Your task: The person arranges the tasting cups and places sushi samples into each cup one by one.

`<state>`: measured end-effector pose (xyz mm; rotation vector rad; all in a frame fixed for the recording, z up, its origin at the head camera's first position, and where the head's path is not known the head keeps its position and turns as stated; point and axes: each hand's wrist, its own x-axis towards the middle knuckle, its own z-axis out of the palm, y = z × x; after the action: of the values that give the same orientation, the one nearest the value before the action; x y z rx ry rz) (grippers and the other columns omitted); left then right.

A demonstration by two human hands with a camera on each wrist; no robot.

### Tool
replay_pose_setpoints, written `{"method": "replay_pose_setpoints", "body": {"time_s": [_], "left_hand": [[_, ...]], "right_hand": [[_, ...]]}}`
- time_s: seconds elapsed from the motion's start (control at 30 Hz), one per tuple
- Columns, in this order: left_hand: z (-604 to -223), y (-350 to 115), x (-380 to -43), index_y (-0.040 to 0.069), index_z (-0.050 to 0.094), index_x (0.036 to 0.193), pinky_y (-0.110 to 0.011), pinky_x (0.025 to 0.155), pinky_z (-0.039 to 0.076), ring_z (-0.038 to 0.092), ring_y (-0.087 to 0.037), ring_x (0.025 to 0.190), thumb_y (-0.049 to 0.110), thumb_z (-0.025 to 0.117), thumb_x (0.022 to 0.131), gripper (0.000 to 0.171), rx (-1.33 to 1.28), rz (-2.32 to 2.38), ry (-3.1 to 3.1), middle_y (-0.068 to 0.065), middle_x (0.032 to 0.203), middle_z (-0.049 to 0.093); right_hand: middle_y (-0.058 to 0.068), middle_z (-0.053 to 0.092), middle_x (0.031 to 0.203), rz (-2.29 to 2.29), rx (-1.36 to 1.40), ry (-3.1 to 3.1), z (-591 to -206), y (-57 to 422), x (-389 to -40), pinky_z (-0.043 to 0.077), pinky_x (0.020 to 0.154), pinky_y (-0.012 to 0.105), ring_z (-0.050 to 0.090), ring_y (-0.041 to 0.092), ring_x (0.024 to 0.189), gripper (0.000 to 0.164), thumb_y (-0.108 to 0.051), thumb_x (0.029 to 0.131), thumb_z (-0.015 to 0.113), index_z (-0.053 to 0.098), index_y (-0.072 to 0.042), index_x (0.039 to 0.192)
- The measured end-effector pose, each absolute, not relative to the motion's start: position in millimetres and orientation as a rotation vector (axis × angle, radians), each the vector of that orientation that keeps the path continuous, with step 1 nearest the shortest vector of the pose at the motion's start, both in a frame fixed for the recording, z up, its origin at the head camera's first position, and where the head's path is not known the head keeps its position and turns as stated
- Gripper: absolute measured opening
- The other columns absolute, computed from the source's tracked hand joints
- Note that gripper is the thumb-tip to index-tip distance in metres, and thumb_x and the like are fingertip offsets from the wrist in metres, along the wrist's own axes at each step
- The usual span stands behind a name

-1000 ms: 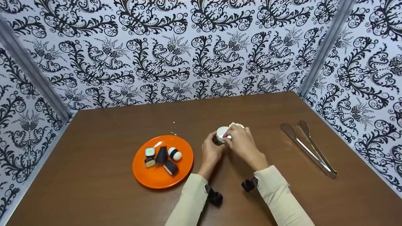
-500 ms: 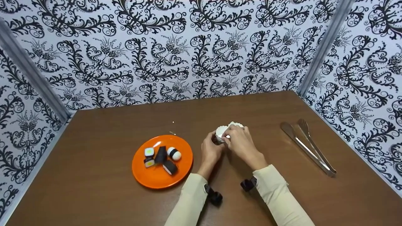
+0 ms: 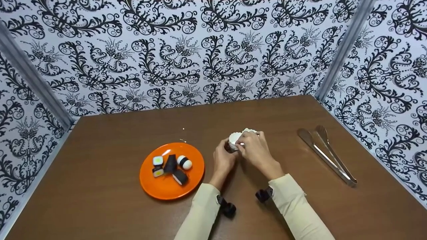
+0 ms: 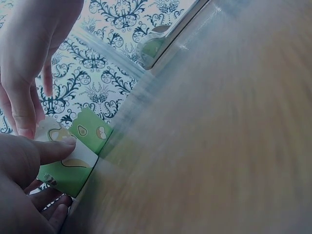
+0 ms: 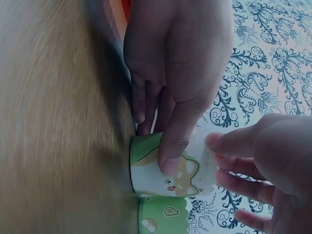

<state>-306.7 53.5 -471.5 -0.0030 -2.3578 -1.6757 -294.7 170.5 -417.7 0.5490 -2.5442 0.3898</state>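
Note:
My left hand (image 3: 224,160) holds a paper baking cup (image 3: 235,138), thumb on its near side and fingers behind, as the left wrist view shows. The cup stands upright on the table, green below with a cartoon dog and a white scalloped rim. From above, my right hand (image 3: 255,151) pinches at the rim of this baking cup, thumb and fingertips close together in the right wrist view. Beside it stands a second green baking cup (image 4: 91,130) with an avocado print, partly hidden behind my right hand in the head view.
An orange plate (image 3: 156,190) with several toy-like sushi pieces (image 3: 171,164) lies left of my hands. Metal tongs (image 3: 328,156) lie spread on the brown table (image 3: 100,200) at the right. Small white bits (image 3: 182,140) lie behind the plate. Patterned walls (image 3: 186,66) enclose the table.
Both hands stay at the baking cup with hardly any movement. The whole head view has shifted very slightly.

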Motion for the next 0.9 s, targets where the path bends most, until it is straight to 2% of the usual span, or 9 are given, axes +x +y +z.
{"method": "replay_pose_setpoints", "body": {"time_s": [0.17, 0.53, 0.73, 0.9], "left_hand": [[-471.8, 53.1, -307.6, 0.005, 0.069, 0.122, -0.038, 0.092, 0.059, 0.07, -0.024, 0.101, 0.009, 0.083, 0.073, 0.051, -0.014, -1.66, -2.362, -0.01, 0.11, 0.076], [-472.5, 54.3, -308.8, 0.005, 0.068, 0.123, -0.04, 0.094, 0.058, 0.07, -0.026, 0.105, 0.006, 0.081, 0.073, 0.051, -0.014, -1.626, -2.362, -0.011, 0.113, 0.075], [-472.1, 54.1, -307.9, 0.007, 0.068, 0.127, -0.042, 0.098, 0.057, 0.068, -0.028, 0.111, 0.003, 0.08, 0.074, 0.055, -0.033, -1.591, -2.349, -0.011, 0.12, 0.073], [-472.7, 54.0, -307.7, 0.011, 0.069, 0.127, -0.043, 0.096, 0.057, 0.069, -0.029, 0.109, 0.003, 0.08, 0.074, 0.054, -0.034, -1.566, -2.359, -0.01, 0.12, 0.074]], "right_hand": [[0.007, 0.071, 0.089, 0.34, 0.608, -2.484, -419.8, 173.4, -296.9, 0.046, 0.092, 0.055, 0.067, 0.029, 0.096, 0.006, -0.012, 0.082, 0.079, 0.079, -0.005, 0.082], [0.005, 0.07, 0.084, 0.326, 0.638, -2.423, -423.0, 174.6, -300.3, 0.046, 0.091, 0.052, 0.067, 0.027, 0.094, 0.005, -0.011, 0.078, 0.082, 0.079, -0.007, 0.077], [0.006, 0.069, 0.083, 0.332, 0.628, -2.407, -424.4, 173.2, -300.6, 0.046, 0.09, 0.051, 0.067, 0.027, 0.095, 0.004, -0.01, 0.078, 0.082, 0.079, -0.006, 0.077], [0.005, 0.07, 0.084, 0.329, 0.626, -2.413, -423.2, 172.9, -299.4, 0.046, 0.09, 0.051, 0.067, 0.028, 0.096, 0.006, -0.012, 0.079, 0.081, 0.08, -0.006, 0.078]]}}
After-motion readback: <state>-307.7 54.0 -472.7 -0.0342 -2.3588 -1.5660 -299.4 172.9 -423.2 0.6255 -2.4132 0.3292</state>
